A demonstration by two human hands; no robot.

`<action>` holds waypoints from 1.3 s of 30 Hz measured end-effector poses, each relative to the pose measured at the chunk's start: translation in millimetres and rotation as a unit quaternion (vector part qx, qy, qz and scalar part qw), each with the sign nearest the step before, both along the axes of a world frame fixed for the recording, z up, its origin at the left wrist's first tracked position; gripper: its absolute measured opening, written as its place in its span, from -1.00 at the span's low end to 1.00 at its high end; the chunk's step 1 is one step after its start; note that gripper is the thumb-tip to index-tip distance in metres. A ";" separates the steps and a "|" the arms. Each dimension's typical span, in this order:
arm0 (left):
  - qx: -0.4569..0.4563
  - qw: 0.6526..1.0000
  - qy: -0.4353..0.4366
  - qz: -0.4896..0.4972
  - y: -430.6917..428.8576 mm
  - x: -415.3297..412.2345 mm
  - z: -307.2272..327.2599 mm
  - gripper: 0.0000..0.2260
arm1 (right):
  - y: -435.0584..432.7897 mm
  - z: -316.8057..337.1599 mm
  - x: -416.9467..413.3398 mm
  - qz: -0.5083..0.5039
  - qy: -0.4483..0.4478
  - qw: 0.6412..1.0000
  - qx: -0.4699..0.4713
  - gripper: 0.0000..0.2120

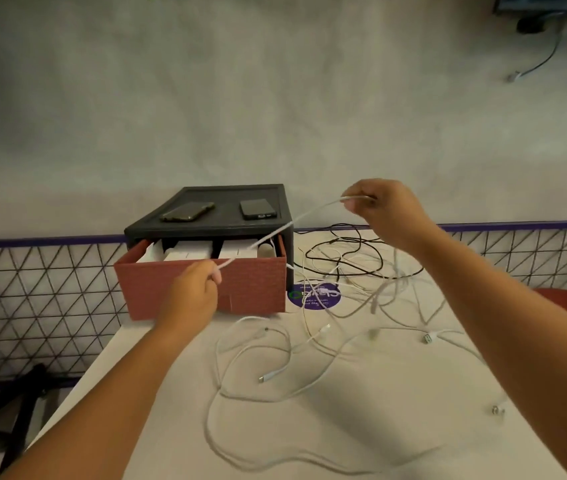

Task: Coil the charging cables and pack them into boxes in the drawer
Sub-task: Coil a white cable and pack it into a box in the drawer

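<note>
A white charging cable (277, 232) stretches taut between my two hands, raised above the table. My left hand (192, 292) pinches one end of it in front of the open red drawer (240, 285). My right hand (384, 211) grips the cable higher up, to the right of the drawer; the rest of the cable hangs down from that hand. White boxes (192, 252) sit inside the drawer, which is pulled out of a dark grey cabinet (213, 225). Several loose white cables (275, 362) and a black cable (361, 247) lie tangled on the white table (361, 427).
Two dark phones (188, 213) (258, 208) lie on the cabinet top. A purple round sticker (314, 296) is on the table beside the drawer. A wire-mesh railing (33, 299) runs behind the table. A black bag (8, 403) sits on the floor at left.
</note>
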State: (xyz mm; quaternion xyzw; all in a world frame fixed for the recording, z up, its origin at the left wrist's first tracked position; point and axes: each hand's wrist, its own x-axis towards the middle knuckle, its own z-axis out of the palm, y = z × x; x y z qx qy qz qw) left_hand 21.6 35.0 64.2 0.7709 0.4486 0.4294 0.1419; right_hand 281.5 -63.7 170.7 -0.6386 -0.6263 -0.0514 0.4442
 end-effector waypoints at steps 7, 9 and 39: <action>-0.073 0.985 -0.153 0.023 20.6 -20.4 12.2 -0.83 | 22.2 30.3 48.1 -0.225 -0.190 0.949 -0.114 -0.77; -0.083 0.979 -0.179 0.043 23.1 -25.6 12.4 -0.91 | 23.7 34.3 59.5 -0.282 -0.161 0.935 -0.145 -0.76; -0.239 0.938 -0.229 -0.099 0.4 -9.2 35.6 -0.85 | 15.2 70.5 14.1 -0.062 -0.345 0.926 -0.138 -0.68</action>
